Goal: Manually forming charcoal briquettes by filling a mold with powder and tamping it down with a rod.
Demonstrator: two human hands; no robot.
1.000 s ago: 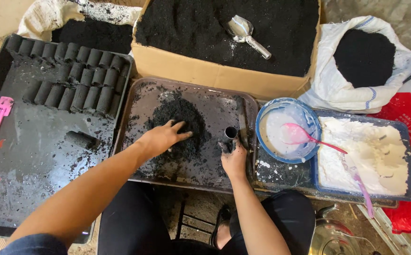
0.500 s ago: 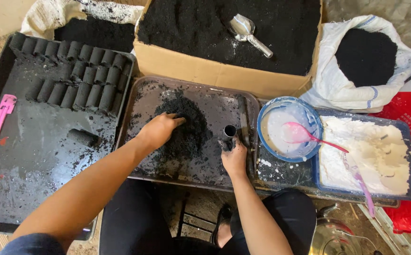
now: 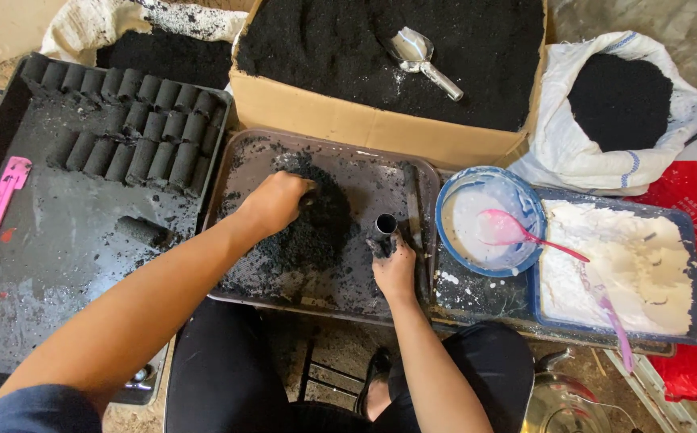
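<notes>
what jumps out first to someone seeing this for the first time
The left hand digs into a black powder heap on the middle tray, while the right hand grips a small metal tube. Rows of black cylinders line the left tray, and white powder stands out at right.

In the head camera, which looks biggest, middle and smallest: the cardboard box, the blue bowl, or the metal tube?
1. cardboard box
2. blue bowl
3. metal tube, held upright by the right hand

A makeshift charcoal-briquette workshop: a cardboard box of black powder (image 3: 340, 48) fills the upper centre, rows of pressed black cylinders (image 3: 132, 120) lie on a sooty black tray (image 3: 52, 265) at left, and a white sack of charcoal dust (image 3: 617, 104) sits upper right.
</notes>
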